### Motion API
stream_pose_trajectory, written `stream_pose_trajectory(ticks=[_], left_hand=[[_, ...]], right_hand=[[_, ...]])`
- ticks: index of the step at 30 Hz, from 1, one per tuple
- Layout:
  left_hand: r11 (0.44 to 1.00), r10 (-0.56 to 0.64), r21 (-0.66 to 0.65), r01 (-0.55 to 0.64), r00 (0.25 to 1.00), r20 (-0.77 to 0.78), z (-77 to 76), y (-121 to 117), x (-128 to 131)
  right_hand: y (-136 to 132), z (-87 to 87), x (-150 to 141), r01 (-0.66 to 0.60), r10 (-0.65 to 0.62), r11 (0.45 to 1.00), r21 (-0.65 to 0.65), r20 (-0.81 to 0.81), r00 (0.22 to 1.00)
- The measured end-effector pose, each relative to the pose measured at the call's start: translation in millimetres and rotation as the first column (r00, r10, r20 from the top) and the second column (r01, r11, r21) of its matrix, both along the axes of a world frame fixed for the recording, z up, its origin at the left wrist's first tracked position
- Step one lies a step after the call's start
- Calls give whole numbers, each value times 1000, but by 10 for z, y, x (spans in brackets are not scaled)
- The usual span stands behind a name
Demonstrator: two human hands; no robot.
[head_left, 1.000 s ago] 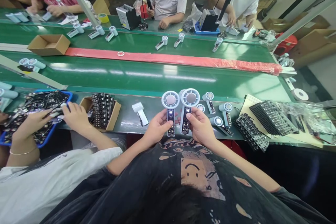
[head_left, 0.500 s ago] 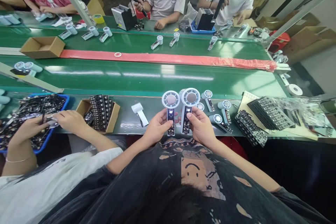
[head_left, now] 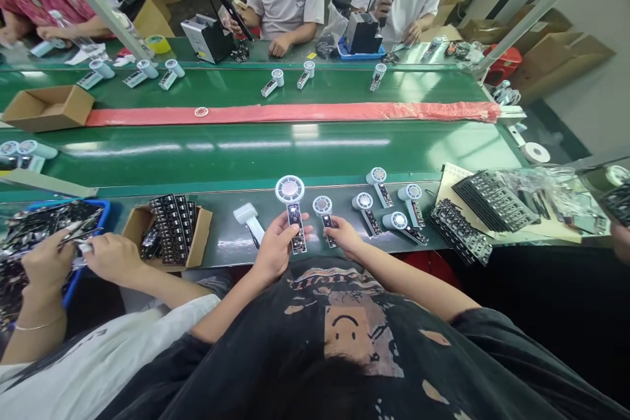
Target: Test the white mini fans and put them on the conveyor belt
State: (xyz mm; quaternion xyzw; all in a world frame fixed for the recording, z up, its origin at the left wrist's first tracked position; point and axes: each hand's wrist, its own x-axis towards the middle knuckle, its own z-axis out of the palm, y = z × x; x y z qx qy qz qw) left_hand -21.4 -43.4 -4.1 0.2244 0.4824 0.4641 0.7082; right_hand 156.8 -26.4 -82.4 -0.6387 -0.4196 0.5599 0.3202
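My left hand (head_left: 274, 243) is closed round the handle of a pale blue handheld fan (head_left: 290, 190), held up with its round grille on top and the circuit board in its handle exposed. Lower, at the bench surface, my right hand (head_left: 345, 236) pinches the handle of a second handheld fan (head_left: 323, 205); whether that fan touches the bench I cannot tell. Just right of it lie several similar open-handled fans, among them one fan (head_left: 364, 202) and another fan (head_left: 396, 221). A white fan (head_left: 249, 216) rests left of my left hand.
Beyond the bench runs a green conveyor belt (head_left: 221, 154). A cardboard box (head_left: 204, 236) of circuit boards stands left, beside a co-worker's hands (head_left: 111, 259) over a blue tray (head_left: 104, 216). Stacked circuit board panels (head_left: 495, 200) lie right. Other people work across the belt.
My right hand has moved down and its fan now sits lower, apart from the left one. Both fans are farther left in view as the head view turned right. A dark object appears at the right edge.
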Motion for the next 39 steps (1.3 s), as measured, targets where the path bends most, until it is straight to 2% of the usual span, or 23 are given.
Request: stream_pose_trajectory(ticks=[3, 7, 9, 12, 16, 19, 22, 25, 28, 30, 32, 35, 37, 39], left_hand=[[999, -39, -35, 37, 999, -38, -14, -62, -84], [996, -63, -64, 58, 995, -80, -18, -108, -139], [995, -69, -80, 62, 993, -91, -10, -101, -136], [993, -72, -105, 63, 993, -94, 11, -75, -109], [991, -54, -130, 43, 995, -84, 26, -45, -66], [989, -63, -142, 51, 995, -83, 27, -18, -37], [986, -101, -141, 89, 992, -81, 28, 11, -6], [983, -119, -149, 107, 990, -74, 29, 24, 37], [978, -147, -156, 137, 988, -52, 42, 15, 79], [978, -163, -138, 157, 986, -31, 67, 1, 84], [981, -165, -109, 163, 986, -13, 106, -12, 66], [983, -172, -73, 171, 985, 3, 170, -20, 34], [983, -177, -44, 177, 984, 14, 204, -7, 48], [985, -175, -6, 175, 984, 29, 226, 21, 103]], right_hand=[[93, -215, -122, -58, 66, 998, -40, 234, 970], [225, -258, -145, -132, 134, 991, -37, 485, 864], [246, -204, -6, -160, 151, 986, -36, 578, 802], [163, -87, 365, -172, 145, 985, -29, 681, 718], [-11, 15, 808, -58, 89, 996, -67, 790, 607], [49, 38, 962, 1, 101, 992, -126, 805, 585], [321, 91, 1131, 70, 78, 986, -152, 785, 615], [662, 155, 1357, 140, -13, 984, -106, 750, 661], [904, 170, 1496, 188, -86, 979, -84, 663, 744], [960, 179, 1510, 212, -127, 973, -87, 562, 817], [923, 226, 1477, 235, -180, 969, -78, 433, 883], [708, 389, 1352, 255, -240, 965, -51, 207, 948], [490, 536, 1208, 241, -239, 970, -27, 72, 968], [253, 686, 1016, 189, -185, 982, 15, -135, 973]])
